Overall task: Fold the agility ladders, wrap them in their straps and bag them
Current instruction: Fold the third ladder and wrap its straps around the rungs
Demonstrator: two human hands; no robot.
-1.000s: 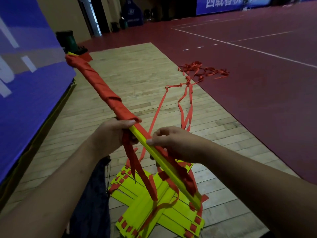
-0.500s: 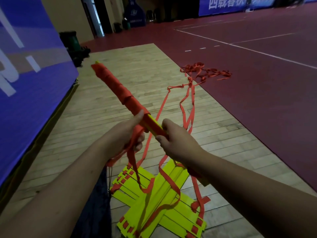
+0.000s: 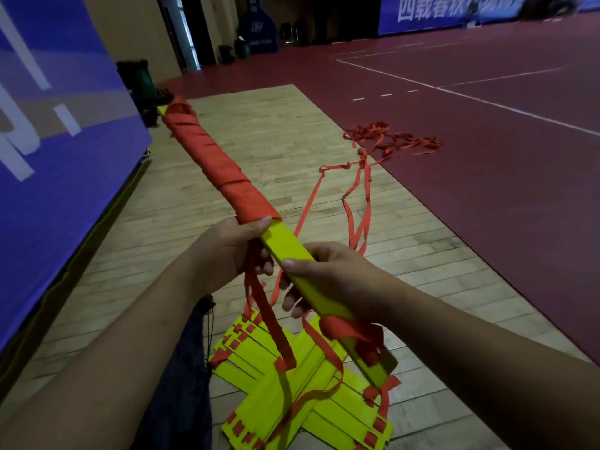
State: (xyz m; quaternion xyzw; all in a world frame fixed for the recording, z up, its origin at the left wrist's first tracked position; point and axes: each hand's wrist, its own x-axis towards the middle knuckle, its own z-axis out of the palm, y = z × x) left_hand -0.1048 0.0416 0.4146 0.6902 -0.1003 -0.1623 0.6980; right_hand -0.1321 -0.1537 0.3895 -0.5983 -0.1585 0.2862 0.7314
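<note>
Yellow ladder bundle (image 3: 285, 245) gripped by both hands (image 3: 224, 254) (image 3: 331, 277).

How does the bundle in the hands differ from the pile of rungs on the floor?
The held bundle is in the air, gripped by the left hand and right hand; the floor pile lies flat on the wooden floor. The held bundle is one tight bar, its far half wound in red strap; the floor pile's rungs are fanned and crossed, straps loose over them. Both are yellow rungs with red straps.
</note>
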